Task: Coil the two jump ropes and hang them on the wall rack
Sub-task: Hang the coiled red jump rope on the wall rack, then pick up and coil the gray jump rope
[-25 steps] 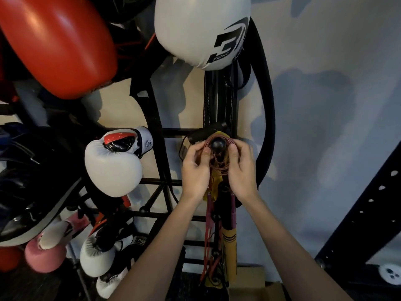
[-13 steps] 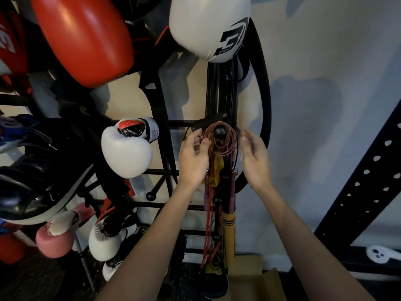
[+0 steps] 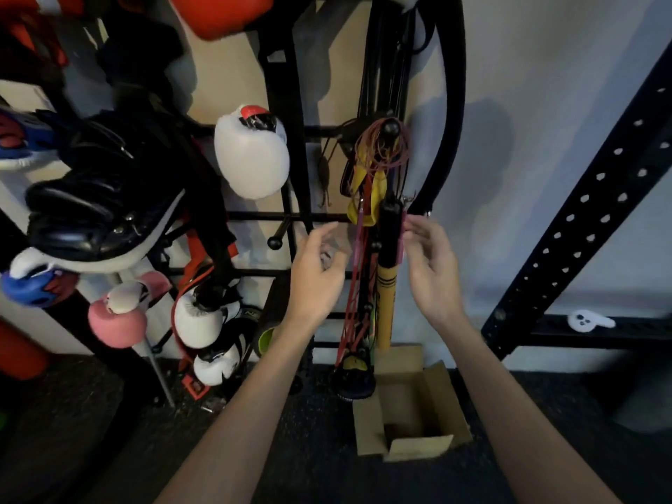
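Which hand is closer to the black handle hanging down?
Right. The right hand has its fingers at the black handle; the left hand hovers apart, left of it.

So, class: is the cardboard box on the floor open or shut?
Open. The cardboard box has its flaps folded outward, and its dark inside shows from above; whether anything lies inside, cannot tell.

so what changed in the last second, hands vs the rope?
Both hands came down off the red rope coil: the left hand is open and clear of it, and the right hand is open by the hanging handles. The coil stayed looped over the black peg.
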